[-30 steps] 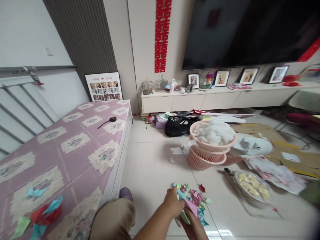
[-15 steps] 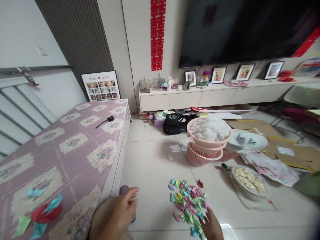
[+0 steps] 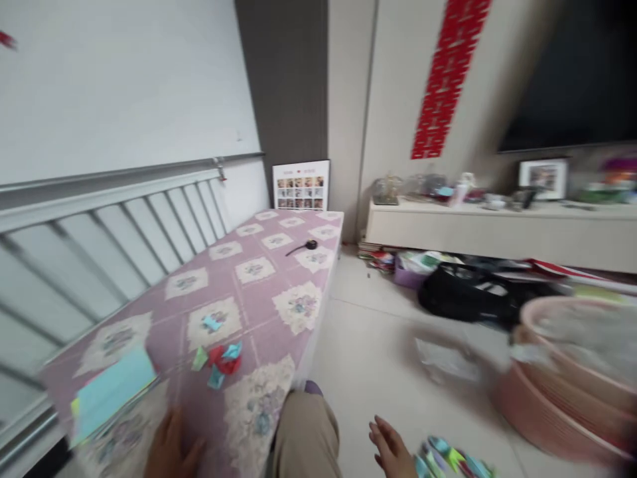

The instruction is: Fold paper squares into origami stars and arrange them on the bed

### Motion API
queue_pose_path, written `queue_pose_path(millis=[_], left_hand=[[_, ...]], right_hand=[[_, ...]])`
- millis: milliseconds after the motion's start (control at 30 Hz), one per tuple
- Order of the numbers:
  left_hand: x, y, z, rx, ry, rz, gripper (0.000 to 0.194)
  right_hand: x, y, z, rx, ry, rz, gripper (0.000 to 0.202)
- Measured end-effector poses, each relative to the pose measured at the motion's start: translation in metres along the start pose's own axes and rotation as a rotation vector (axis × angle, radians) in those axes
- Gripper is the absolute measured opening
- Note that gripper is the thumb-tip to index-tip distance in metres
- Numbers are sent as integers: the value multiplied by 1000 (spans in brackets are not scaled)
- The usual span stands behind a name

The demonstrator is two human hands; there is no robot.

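Note:
My left hand (image 3: 172, 446) is low over the purple patterned cover (image 3: 261, 302), its thumb apart from the fingers and nothing seen in it. To its left lies a stack of coloured paper sheets (image 3: 115, 392), light blue on top. Beyond the hand are a red folded paper piece (image 3: 225, 362), a green one (image 3: 200, 359) and several light-blue ones (image 3: 212, 322). Above the floor, my right hand (image 3: 392, 449) has its fingers stretched out and appears to hold nothing. Beside it, a pile of small folded paper pieces (image 3: 450, 458) is partly cut off by the frame's bottom edge.
A black tape measure (image 3: 311, 245) lies farther along the cover. A white railing (image 3: 134, 229) borders the left side. Pink baskets (image 3: 562, 405) with white stuffing stand at right, near a black bag (image 3: 478, 299) and a clear plastic bag (image 3: 445, 358). Behind stands a low cabinet (image 3: 497, 232).
The view has swung left, bringing the paper stack into sight. My left hand has moved from beside the bed edge to over the cover. My right hand is now left of the floor pile.

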State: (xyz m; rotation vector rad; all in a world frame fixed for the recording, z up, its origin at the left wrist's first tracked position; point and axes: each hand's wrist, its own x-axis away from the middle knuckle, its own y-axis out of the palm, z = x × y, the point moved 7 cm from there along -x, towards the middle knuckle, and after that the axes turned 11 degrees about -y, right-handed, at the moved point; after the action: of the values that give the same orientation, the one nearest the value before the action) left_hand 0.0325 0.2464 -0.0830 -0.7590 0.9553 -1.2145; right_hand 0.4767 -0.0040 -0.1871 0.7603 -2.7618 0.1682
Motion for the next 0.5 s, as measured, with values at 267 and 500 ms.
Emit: queue_pose_path(millis=[267,500], left_hand=[[-33,17,22,71,-12,-27,81],[-83,15,27,256,-69,47,62]], right_hand=[[38,190,-131,317,-667,-467,60],[98,310,-142,794,-1010,-785,96]])
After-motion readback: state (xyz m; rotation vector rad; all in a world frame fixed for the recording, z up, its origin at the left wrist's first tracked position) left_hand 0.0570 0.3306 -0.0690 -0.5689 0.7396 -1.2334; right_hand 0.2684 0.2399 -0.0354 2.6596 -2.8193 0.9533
